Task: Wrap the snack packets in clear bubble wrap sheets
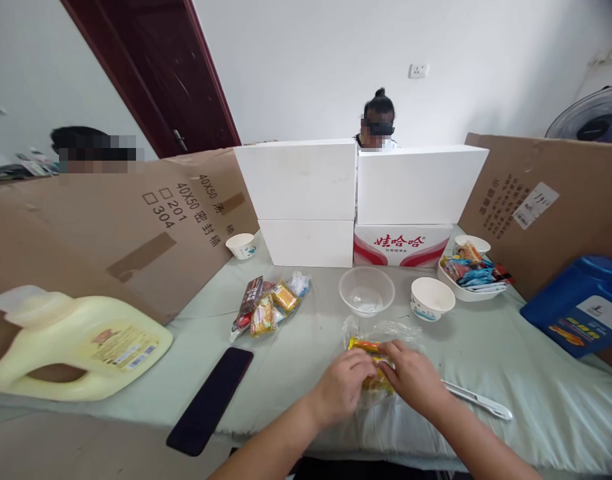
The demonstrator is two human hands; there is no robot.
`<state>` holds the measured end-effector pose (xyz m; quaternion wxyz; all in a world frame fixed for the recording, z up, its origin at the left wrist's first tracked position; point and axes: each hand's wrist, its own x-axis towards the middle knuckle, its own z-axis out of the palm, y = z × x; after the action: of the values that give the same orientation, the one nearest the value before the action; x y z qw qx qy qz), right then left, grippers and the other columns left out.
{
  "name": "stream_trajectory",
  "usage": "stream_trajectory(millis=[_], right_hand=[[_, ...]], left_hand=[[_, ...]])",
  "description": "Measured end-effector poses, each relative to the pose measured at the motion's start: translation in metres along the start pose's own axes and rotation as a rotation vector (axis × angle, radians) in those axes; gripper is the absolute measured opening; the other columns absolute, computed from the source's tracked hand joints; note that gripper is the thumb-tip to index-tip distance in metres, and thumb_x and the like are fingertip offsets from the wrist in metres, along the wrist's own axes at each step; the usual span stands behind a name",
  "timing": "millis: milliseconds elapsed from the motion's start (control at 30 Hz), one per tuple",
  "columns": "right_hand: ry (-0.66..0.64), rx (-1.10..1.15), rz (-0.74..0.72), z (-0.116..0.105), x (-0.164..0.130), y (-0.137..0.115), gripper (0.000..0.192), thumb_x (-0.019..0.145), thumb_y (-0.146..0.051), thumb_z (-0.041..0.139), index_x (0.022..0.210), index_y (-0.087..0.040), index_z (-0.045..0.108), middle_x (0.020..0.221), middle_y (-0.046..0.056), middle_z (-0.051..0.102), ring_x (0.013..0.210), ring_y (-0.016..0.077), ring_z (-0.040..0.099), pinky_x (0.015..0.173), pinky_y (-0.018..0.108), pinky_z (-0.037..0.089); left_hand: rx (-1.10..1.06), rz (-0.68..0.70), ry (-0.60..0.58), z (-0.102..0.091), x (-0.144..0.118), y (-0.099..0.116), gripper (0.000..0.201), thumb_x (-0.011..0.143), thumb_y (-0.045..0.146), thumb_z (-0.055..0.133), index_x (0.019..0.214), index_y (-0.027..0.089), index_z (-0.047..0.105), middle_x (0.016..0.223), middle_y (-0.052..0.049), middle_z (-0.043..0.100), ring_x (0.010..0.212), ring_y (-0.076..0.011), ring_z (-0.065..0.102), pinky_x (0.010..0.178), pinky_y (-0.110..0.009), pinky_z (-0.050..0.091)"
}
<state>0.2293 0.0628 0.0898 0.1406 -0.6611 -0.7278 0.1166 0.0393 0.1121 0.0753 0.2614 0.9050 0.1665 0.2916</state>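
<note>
Left-hand grip [342, 381] and right-hand grip [415, 377] clamped on yellow packets [379, 381] between them, clear plastic [405, 331] around.

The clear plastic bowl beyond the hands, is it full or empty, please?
Empty: the clear plastic bowl stands mouth up, and only the pale cloth shows through its bottom.

White wall [296, 67] – socket [419, 71] mounted on it; dark red door [149, 73] at left – metal handle [179, 139].
</note>
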Motion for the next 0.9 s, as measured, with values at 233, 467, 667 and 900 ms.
stream_trajectory(millis=[233,467,667,900], right_hand=[[-0.158,-0.094,0.186,0.019,-0.034,0.010,0.054,0.076,-0.027,0.067,0.127,-0.016,0.051,0.114,0.014,0.064,0.090,0.0288,0.068,0.075,0.037,0.050],[-0.226,0.052,0.324,0.045,-0.040,0.026,0.094,0.063,-0.025,0.075,0.146,-0.014,0.031,0.130,0.020,0.056,0.110,0.0321,0.061,0.091,0.040,0.047],[-0.234,0.063,0.298,0.060,-0.038,0.042,0.092,0.063,-0.022,0.070,0.147,-0.015,0.033,0.130,0.019,0.057,0.110,0.0317,0.062,0.091,0.039,0.048],[-0.203,0.094,0.267,0.071,-0.040,0.054,0.083,0.067,-0.025,0.066,0.145,-0.023,0.037,0.132,0.017,0.056,0.107,0.0318,0.064,0.088,0.038,0.049]], left_hand=[[0.237,-0.282,-0.313,0.019,0.027,-0.025,0.085,0.065,0.042,0.077,0.139,0.021,0.040,0.140,-0.012,0.048,0.129,-0.0349,0.040,0.106,-0.054,0.034],[0.367,-0.328,-0.432,0.019,0.024,-0.011,0.078,0.047,0.048,0.083,0.116,0.020,0.061,0.109,-0.011,0.059,0.108,-0.0365,0.051,0.098,-0.051,0.040],[0.132,-0.476,-0.298,-0.001,-0.003,-0.030,0.061,0.052,0.032,0.083,0.108,0.022,0.061,0.106,-0.005,0.066,0.098,-0.0279,0.060,0.088,-0.041,0.048],[-0.089,-0.551,0.276,-0.060,0.045,-0.056,0.048,0.069,0.024,0.076,0.112,0.020,0.056,0.102,-0.004,0.070,0.092,-0.0226,0.066,0.083,-0.034,0.051]])
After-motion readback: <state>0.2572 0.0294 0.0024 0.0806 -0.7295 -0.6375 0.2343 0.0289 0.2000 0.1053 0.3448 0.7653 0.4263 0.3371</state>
